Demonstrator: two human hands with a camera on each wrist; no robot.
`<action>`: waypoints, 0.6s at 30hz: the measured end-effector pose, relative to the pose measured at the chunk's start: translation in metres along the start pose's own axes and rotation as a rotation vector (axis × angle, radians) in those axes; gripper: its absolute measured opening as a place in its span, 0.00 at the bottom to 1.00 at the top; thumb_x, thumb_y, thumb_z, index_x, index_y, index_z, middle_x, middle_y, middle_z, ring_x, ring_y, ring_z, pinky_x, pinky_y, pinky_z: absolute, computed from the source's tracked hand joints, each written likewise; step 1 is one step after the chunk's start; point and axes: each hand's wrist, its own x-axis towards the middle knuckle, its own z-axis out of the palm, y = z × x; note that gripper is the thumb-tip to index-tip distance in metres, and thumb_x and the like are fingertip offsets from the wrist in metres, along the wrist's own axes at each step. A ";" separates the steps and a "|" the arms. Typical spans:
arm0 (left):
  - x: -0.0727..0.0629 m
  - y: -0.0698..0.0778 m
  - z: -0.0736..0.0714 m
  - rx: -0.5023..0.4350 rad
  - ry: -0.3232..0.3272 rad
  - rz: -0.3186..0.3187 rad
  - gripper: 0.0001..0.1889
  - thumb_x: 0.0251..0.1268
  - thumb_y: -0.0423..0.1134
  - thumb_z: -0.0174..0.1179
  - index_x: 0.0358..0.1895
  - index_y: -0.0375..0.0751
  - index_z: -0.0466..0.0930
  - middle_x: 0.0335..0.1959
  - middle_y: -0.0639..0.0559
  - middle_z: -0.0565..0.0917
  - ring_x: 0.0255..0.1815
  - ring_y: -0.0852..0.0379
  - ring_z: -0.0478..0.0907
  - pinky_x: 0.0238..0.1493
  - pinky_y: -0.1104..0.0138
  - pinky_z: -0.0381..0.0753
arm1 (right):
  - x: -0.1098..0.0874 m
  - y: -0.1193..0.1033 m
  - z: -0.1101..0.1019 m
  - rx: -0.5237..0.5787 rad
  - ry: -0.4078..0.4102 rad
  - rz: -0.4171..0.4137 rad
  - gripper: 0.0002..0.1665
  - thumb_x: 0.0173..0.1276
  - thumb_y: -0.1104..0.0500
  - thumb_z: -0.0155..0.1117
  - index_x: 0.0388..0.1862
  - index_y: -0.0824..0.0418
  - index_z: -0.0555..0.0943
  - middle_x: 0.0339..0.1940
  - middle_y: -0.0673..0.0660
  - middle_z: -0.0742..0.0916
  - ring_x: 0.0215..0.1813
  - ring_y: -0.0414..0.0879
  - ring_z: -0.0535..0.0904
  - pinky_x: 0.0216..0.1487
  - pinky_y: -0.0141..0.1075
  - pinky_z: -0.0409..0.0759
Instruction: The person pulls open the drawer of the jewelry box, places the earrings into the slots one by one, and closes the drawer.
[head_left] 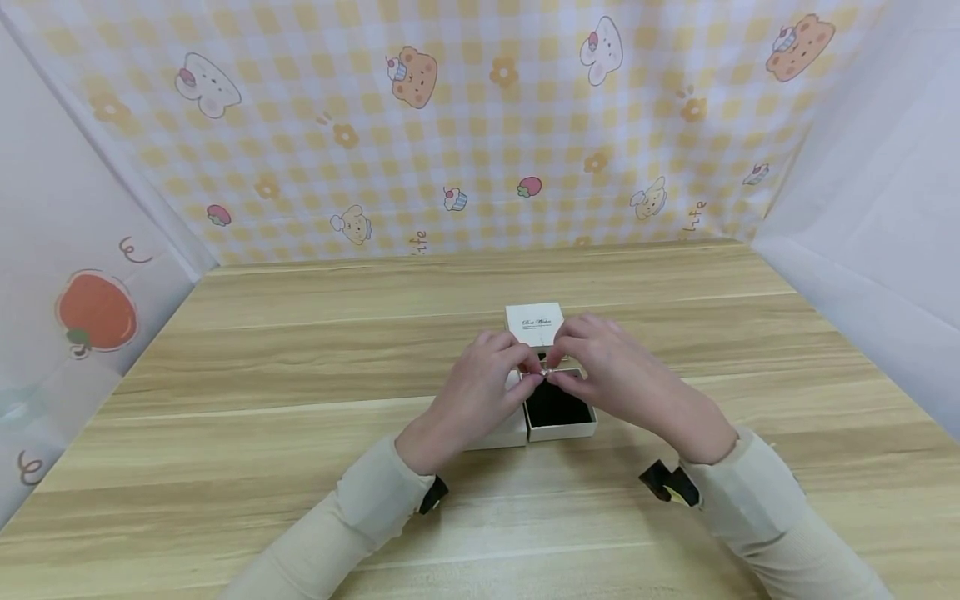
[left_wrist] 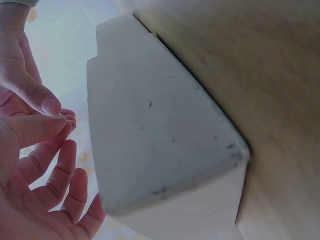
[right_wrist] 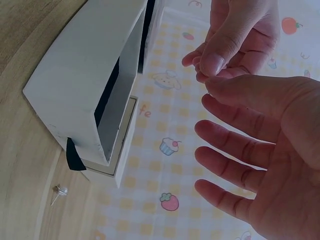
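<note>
In the head view my left hand (head_left: 483, 383) and right hand (head_left: 603, 362) meet over a small white box (head_left: 562, 432) with a black inside. Thumb and index finger of each hand pinch at a tiny shiny piece of jewellery (head_left: 545, 372); fingertips hide most of it, and I cannot tell its exact kind. Both wrist views have the two hands' fingertips close together, with the right hand's other fingers (right_wrist: 230, 170) spread and the left hand's (left_wrist: 60, 185) loosely bent. A small earring-like stud (right_wrist: 60, 191) with a thin pin lies on the table in the right wrist view.
Behind the black-lined box lies a white lid (head_left: 534, 321) printed with dark lettering. Another white box part (head_left: 504, 437) stands against its left side, partly under my left hand. A black ribbon tab (right_wrist: 75, 156) sticks out from a box. Patterned cloth (head_left: 480, 125) hangs behind the wooden table.
</note>
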 end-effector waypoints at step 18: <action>0.000 0.000 -0.001 0.002 0.002 0.005 0.02 0.58 0.39 0.64 0.31 0.47 0.81 0.35 0.57 0.81 0.40 0.55 0.71 0.44 0.65 0.72 | 0.000 0.000 0.001 0.022 0.026 -0.003 0.04 0.54 0.61 0.71 0.27 0.58 0.82 0.34 0.51 0.82 0.42 0.47 0.74 0.46 0.46 0.72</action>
